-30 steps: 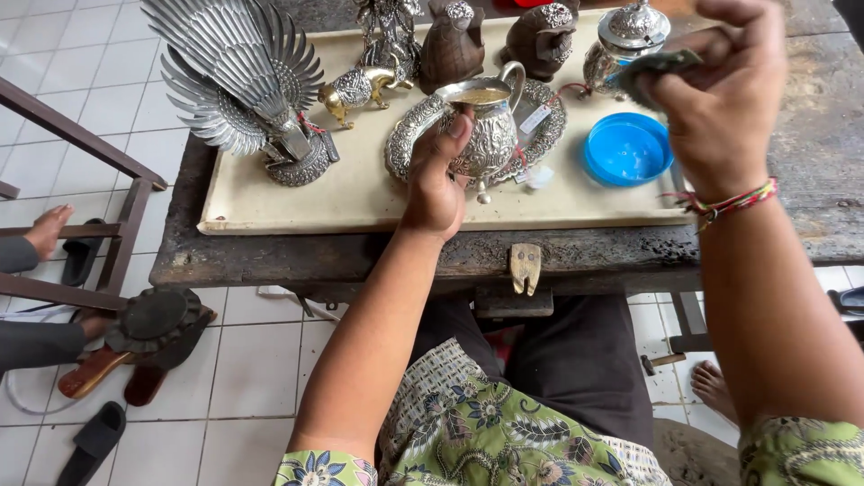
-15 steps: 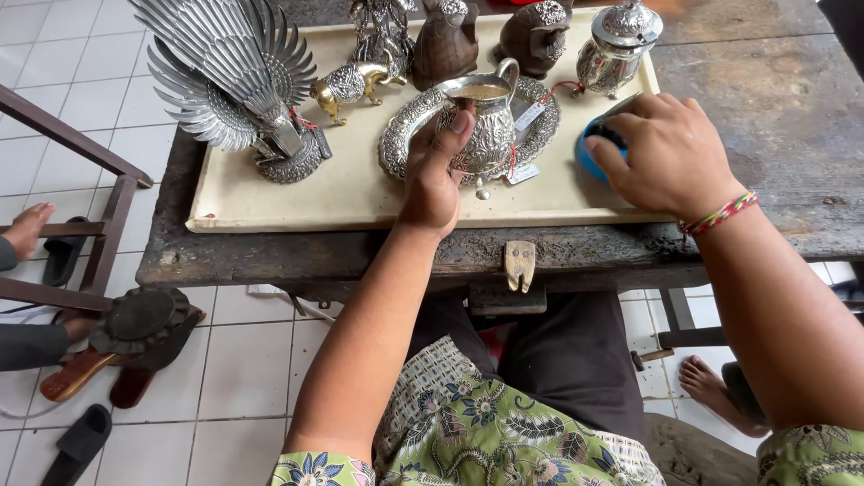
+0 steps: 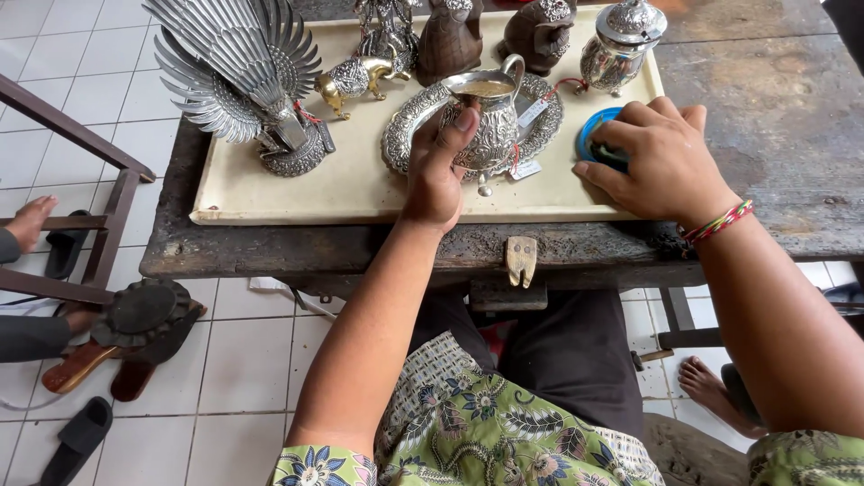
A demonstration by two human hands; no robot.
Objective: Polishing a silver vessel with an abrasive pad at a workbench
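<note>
Gripped upright in the left hand (image 3: 436, 166), fingers wrapped close round the belly and thumb raised to the rim: a small embossed silver jug (image 3: 490, 126), standing on an oval silver platter (image 3: 409, 135) at the middle of a cream tray (image 3: 297, 193). Paper tags (image 3: 531, 112) on red thread hanging off the jug's right side.

Just to the right, on the tray's edge, a shallow blue dish (image 3: 594, 135), mostly covered by the right hand (image 3: 661, 157). Fingers bent down onto it, tips pressed in; impossible to tell whether closed on anything beneath.

By the look of it, a steadying-and-reaching step: jug braced with one hand, something sought in the dish with the other. Any work on the jug calling for a firm grip and a clean path from dish to jug.

Close quarters all round. Behind the jug, a gilt animal figure (image 3: 355, 79), two dark figurines (image 3: 450, 40), a lidded silver pot (image 3: 621, 40); to the left, a silver peacock (image 3: 238, 76) with spread tail. Tags and thread apt to snag. Under the tray, a worn wooden bench (image 3: 774, 135). Lower left, another person's hand (image 3: 31, 220) by a dark round-headed tool (image 3: 144, 310).
</note>
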